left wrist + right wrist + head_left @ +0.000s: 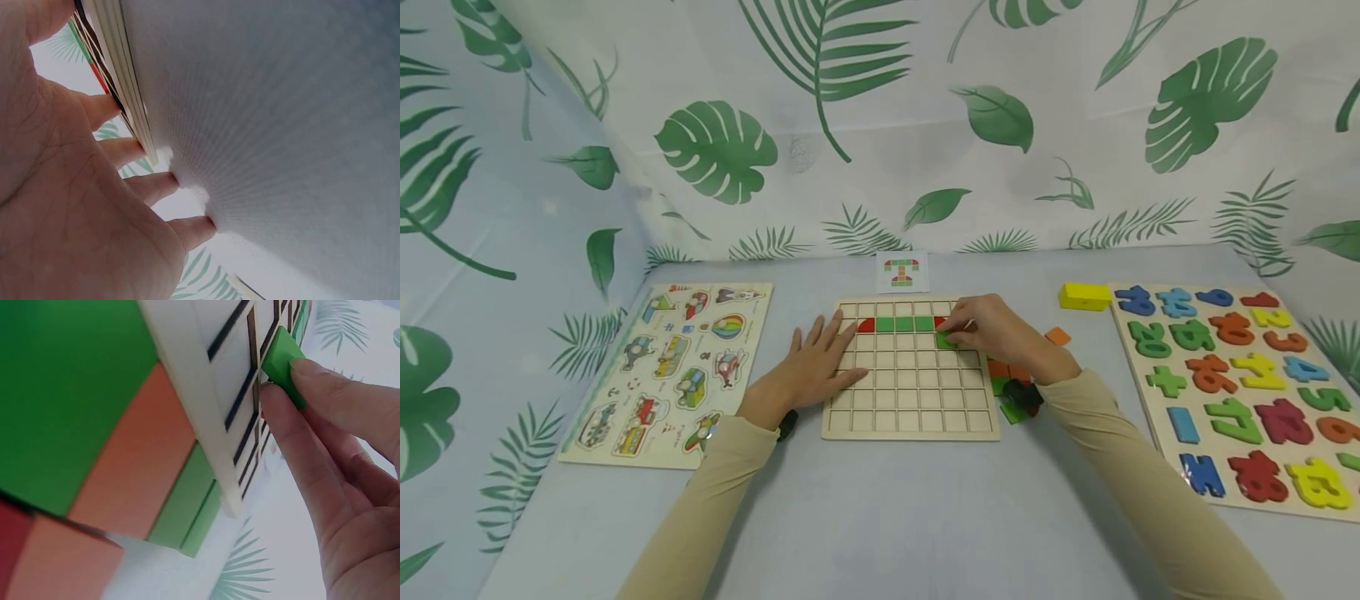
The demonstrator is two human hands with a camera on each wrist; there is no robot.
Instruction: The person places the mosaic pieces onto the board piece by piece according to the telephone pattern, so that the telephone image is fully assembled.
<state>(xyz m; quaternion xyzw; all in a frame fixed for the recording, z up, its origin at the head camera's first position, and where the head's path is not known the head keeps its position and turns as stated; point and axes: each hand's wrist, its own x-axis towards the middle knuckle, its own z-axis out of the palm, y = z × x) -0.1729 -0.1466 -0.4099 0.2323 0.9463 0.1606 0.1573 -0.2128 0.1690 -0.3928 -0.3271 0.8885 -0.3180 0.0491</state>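
A wooden grid board (898, 400) lies in the middle of the table. Its second row holds a red rounded tile (867, 326), several green square tiles (906, 324) and another red tile (940, 322) at the right end. My right hand (992, 329) pinches a green square tile (284, 362) between thumb and fingers, tilted over a cell just below that red tile. With fingers spread, my left hand (812, 367) rests at the board's left edge, fingertips touching the edge and table in the left wrist view.
A pattern card (902, 272) stands behind the board. Loose green and orange tiles (1017, 412) lie by its right edge, partly under my right wrist. A yellow block (1085, 297) and a number puzzle (1232, 400) are at right, a vehicle puzzle (662, 375) at left.
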